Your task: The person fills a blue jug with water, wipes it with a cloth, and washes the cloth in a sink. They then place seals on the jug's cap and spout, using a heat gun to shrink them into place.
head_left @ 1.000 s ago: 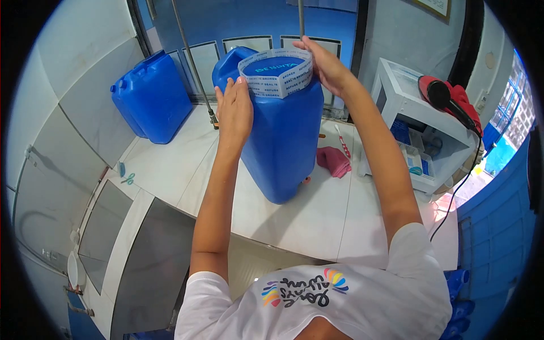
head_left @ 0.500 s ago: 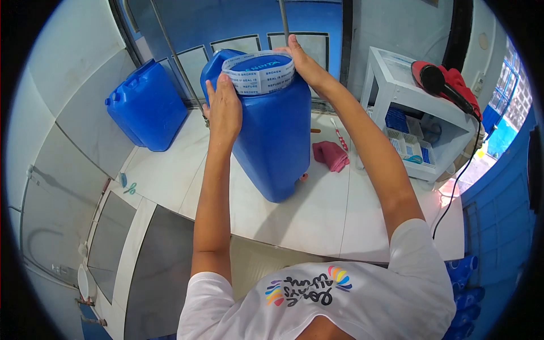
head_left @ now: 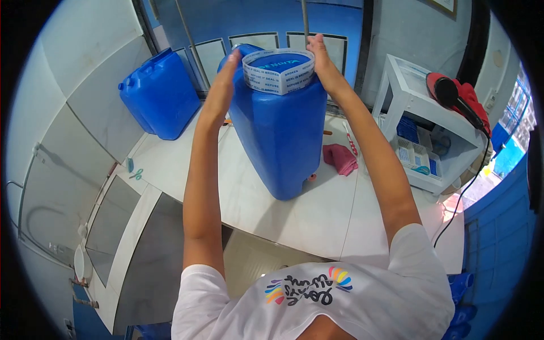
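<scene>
A tall blue water jug (head_left: 277, 136) stands upright on the white counter in front of me. Around its blue cap (head_left: 279, 61) sits a loose clear plastic seal band (head_left: 277, 81) with printed wording, its rim rising above the cap top. My left hand (head_left: 221, 88) is open, held edge-on just left of the band with fingers straight. On the other side, my right hand (head_left: 325, 61) is open too, fingers pointing up and away close to the band's right edge. Part of the jug's handle side is hidden behind my left hand.
Another blue jug (head_left: 158, 96) stands at the back left. Right of my jug lie a pink cloth (head_left: 340, 159) and a red-and-white toothbrush (head_left: 351, 139). A hair dryer (head_left: 447, 93) rests on a white shelf unit (head_left: 405, 85). Small scissors (head_left: 136, 174) lie on the left.
Both hands have come away from the band, the left one straightening its fingers. The band now shows a pointed corner toward me. The view has shifted slightly left.
</scene>
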Action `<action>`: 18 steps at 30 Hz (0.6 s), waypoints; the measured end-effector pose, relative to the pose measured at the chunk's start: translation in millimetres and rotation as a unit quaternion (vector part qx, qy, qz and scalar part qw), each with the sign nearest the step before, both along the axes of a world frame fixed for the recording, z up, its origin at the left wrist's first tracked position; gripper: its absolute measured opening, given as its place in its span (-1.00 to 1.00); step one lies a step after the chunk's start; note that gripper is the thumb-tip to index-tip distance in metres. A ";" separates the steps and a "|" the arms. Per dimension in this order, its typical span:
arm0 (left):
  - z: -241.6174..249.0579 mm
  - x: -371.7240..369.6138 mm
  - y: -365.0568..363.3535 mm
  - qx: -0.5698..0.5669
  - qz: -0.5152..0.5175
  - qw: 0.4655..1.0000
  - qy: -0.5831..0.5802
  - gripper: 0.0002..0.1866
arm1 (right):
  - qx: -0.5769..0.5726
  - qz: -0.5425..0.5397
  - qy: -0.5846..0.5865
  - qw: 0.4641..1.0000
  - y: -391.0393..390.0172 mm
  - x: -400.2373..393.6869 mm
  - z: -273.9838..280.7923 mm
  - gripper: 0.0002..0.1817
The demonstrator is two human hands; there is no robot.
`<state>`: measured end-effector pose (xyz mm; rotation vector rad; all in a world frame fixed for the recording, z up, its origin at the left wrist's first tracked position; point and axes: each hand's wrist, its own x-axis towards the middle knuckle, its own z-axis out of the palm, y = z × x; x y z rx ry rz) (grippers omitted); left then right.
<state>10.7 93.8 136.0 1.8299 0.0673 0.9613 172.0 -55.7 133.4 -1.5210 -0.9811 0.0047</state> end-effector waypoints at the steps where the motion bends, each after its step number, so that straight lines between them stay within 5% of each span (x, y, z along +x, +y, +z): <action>1: -5.4 6.4 4.3 0.046 -0.034 0.998 0.017 -0.29 | 0.028 -0.025 0.002 0.999 -0.2 -2.6 0.9 0.10; 2: -11.1 12.2 8.7 0.092 -0.069 0.993 0.034 -0.29 | 0.028 -0.021 0.000 0.999 -0.8 -5.3 1.0 0.10; 7: -29.7 6.0 -12.0 0.167 0.124 0.974 0.084 -0.23 | -0.061 -0.007 -0.026 0.998 -3.6 -9.1 1.5 0.09; 13: -27.6 8.2 -8.4 0.089 0.019 0.994 0.056 -0.24 | 0.007 0.013 0.013 1.000 1.0 3.5 -10.4 0.04; 18: -3.5 7.5 -8.2 0.163 0.008 0.985 0.061 -0.26 | 0.057 0.040 0.063 0.996 -10.0 -5.0 -6.4 -0.02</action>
